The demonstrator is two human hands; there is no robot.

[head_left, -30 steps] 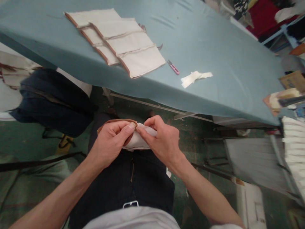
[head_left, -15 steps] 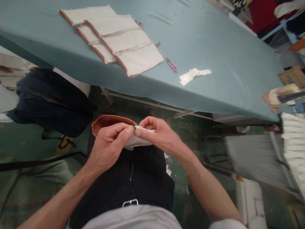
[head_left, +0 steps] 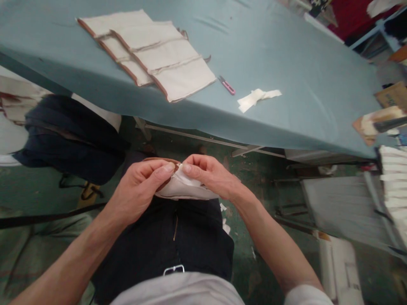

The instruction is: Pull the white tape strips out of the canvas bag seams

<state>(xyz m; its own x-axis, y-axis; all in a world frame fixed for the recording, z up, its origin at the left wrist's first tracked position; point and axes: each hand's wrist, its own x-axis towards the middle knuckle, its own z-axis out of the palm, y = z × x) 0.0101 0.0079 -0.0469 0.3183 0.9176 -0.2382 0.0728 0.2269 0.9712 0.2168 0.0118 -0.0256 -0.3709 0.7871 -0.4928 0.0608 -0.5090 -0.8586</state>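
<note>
Over my lap I hold a white fabric piece with brown trim (head_left: 187, 192), its far side partly covered by my fingers. My left hand (head_left: 143, 184) pinches the brown edge between thumb and forefinger. Close beside it, my right hand (head_left: 211, 173) is closed in a pinch on a white part at the same edge. The two thumbs are almost touching. What lies beneath the fingertips is hidden.
On the blue-covered table (head_left: 286, 76) lie stacked white panels with brown edging (head_left: 178, 55), pink thread snips (head_left: 227, 85) and white scraps (head_left: 257, 98). A dark cloth bundle (head_left: 70, 131) is at left. White pleated fabric (head_left: 394, 178) lies at right.
The brown part of the piece has tipped down and mostly out of sight behind my left hand. More of the white fabric shows below my fingers. Both hands keep their pinch.
</note>
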